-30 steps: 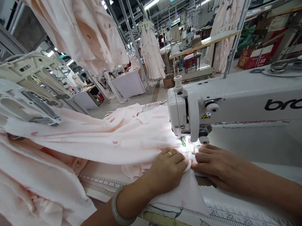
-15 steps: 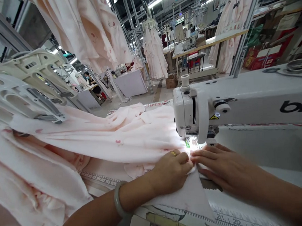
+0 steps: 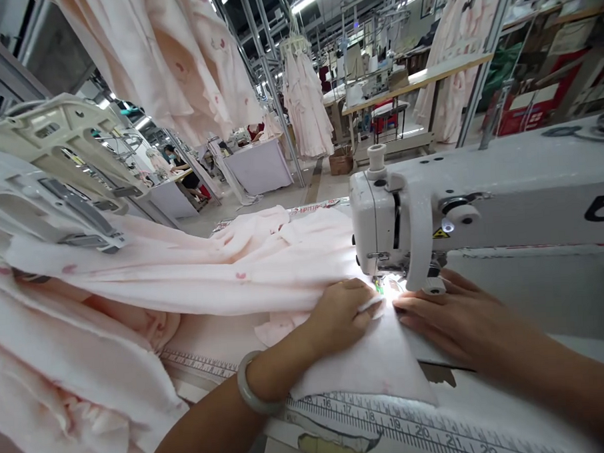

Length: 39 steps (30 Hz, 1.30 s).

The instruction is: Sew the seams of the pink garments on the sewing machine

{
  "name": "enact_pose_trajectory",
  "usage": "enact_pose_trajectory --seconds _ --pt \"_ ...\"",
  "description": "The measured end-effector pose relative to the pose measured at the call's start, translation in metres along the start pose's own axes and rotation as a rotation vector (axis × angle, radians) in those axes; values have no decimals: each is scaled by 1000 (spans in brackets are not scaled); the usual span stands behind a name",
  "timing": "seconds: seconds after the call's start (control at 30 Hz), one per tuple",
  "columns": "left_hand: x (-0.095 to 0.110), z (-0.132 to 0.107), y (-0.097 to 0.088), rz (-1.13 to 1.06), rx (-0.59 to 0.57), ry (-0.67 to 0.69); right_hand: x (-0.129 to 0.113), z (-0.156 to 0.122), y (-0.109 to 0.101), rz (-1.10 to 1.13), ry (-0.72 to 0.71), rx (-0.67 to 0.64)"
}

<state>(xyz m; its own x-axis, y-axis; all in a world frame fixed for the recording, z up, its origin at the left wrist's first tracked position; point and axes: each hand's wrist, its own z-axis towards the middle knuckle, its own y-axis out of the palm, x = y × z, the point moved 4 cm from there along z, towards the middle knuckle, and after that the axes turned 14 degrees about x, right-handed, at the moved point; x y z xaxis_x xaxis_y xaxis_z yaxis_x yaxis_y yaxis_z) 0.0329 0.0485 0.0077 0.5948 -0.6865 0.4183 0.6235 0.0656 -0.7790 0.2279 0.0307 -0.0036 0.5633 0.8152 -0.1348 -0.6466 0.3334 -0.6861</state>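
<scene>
Pale pink fabric (image 3: 209,284) with small red marks runs from the hanger clamp at left to the lit needle area of a white sewing machine (image 3: 505,197). My left hand (image 3: 340,315), below a pale bangle (image 3: 249,384), is closed on the fabric's edge just left of the presser foot (image 3: 379,286). A fold of cloth shows between its thumb and fingers. My right hand (image 3: 451,317) lies flat with fingers stretched out right of the needle, its fingertips at the fabric's edge. A loose corner of the cloth hangs toward me over the table edge.
A printed measuring tape (image 3: 370,414) runs along the table's front edge. Grey and cream hanger clamps (image 3: 55,197) stand at left. Pink garments (image 3: 169,58) hang overhead, with more (image 3: 304,99) farther back. Behind are worktables (image 3: 416,84) and a seated person (image 3: 179,168).
My left hand has moved slightly up and left, turning a fold of the fabric. My right hand has shifted a little right and lies flatter. The view has shifted slightly.
</scene>
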Motion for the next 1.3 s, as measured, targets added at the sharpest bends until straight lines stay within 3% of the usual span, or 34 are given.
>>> enact_pose_trajectory --seconds 0.13,0.37,0.53,0.67,0.83,1.0,1.3 --pt "-2 4 -2 -66 60 -109 -3 1 -3 35 -38 38" --pt "7 -1 5 62 54 -73 -13 8 -5 49 -44 85" --pt "8 -6 8 165 57 27 -9 3 1 60 17 4" --pt "11 -9 8 307 46 252 -7 -1 5 66 44 -70" --pt "19 -10 8 473 -37 408 -7 0 0 93 48 -31" --pt "25 -12 10 541 -102 424 -7 0 -2 42 3 31" --pt "24 -19 9 486 -89 379 -11 -2 3 -148 -47 11"
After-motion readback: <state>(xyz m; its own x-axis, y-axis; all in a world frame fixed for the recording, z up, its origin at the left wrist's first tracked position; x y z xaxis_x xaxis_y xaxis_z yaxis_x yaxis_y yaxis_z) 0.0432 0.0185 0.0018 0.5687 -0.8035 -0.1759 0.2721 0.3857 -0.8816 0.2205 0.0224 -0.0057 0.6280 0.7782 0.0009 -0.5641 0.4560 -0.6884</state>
